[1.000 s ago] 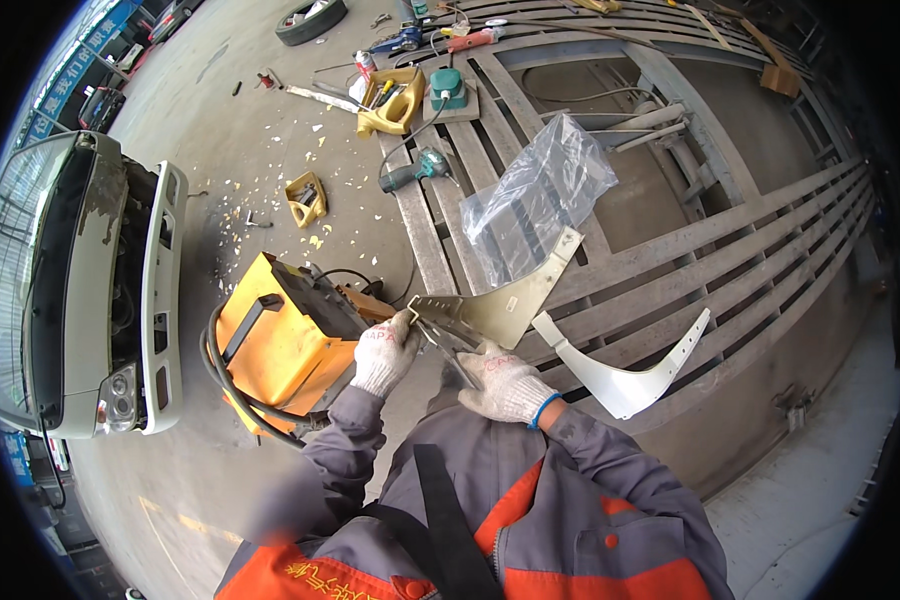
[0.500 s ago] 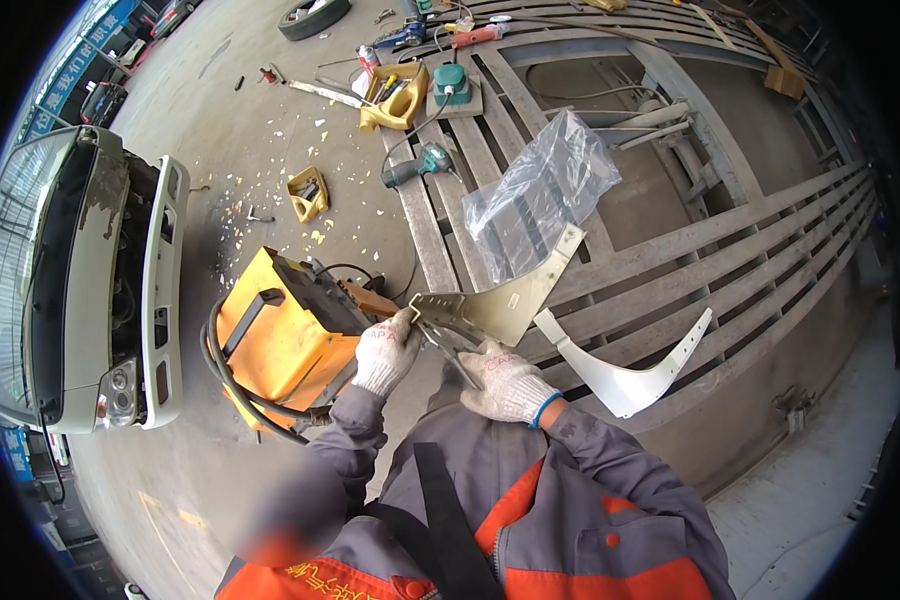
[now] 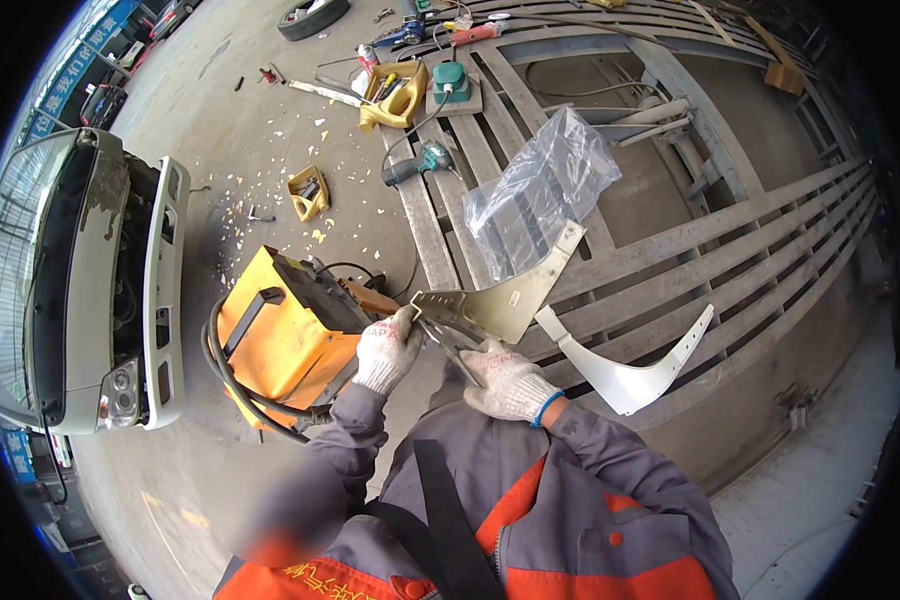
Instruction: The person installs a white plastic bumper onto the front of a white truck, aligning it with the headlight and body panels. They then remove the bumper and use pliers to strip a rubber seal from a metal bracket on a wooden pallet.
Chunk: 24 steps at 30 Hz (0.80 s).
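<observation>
A curved beige metal panel point(image 3: 520, 303) lies across the slatted bench's near edge, one end sticking out toward me. My left hand point(image 3: 388, 350), in a white knitted glove, is closed around that projecting end. In my gloved right hand point(image 3: 510, 382) is a slim grey metal tool like pliers point(image 3: 451, 350), its tip meeting the panel close to my left fingers. The tool's jaws are too small to make out. A second curved panel, white point(image 3: 625, 385), rests on the bench to the right of my right hand.
Left of my hands stands a yellow machine point(image 3: 275, 335) with thick black cables. Clear plastic wrapping point(image 3: 550, 185), a teal power tool point(image 3: 420, 165) and a cut yellow container point(image 3: 400, 105) of tools lie on the slatted bench point(image 3: 690, 240). A vehicle front point(image 3: 120, 290) is far left.
Almost nothing differs. Both hands keep their places on the panel and the tool, with only a very slight shift of the right hand and tool.
</observation>
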Motion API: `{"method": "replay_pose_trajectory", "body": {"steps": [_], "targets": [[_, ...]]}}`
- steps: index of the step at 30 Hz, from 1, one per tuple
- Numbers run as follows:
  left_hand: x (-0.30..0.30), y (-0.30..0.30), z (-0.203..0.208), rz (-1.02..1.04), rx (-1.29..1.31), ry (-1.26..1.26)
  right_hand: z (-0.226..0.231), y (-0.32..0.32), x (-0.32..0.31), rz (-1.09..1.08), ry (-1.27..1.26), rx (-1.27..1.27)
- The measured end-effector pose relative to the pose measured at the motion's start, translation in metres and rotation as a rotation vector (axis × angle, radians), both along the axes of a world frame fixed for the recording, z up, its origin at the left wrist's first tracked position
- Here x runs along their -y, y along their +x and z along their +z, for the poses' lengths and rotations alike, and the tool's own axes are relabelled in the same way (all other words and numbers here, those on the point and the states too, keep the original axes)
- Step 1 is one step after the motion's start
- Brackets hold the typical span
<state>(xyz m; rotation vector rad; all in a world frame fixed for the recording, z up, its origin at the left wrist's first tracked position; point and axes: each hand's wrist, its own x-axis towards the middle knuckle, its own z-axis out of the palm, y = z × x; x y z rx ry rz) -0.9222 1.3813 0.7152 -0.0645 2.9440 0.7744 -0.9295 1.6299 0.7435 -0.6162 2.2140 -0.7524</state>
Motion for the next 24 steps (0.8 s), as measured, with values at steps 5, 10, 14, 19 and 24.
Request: {"method": "replay_pose_trajectory", "body": {"steps": [5, 10, 14, 19, 24], "targets": [[-0.001, 0.0, 0.004, 0.003, 0.026, 0.003, -0.007, 0.008, 0.0, -0.055, -0.05, -0.089], [-0.001, 0.004, 0.006, -0.018, 0.001, 0.001, -0.001, 0.009, 0.0, -0.049, -0.052, -0.132], [0.0, 0.006, 0.009, -0.075, -0.084, 0.037, -0.003, 0.01, -0.001, -0.017, -0.038, -0.105], [0.005, 0.007, 0.009, -0.133, -0.04, 0.05, 0.0, 0.012, -0.001, -0.006, -0.027, -0.12], [0.01, 0.008, 0.008, -0.153, -0.011, 0.038, 0.008, 0.012, 0.0, -0.001, 0.019, -0.121]]}}
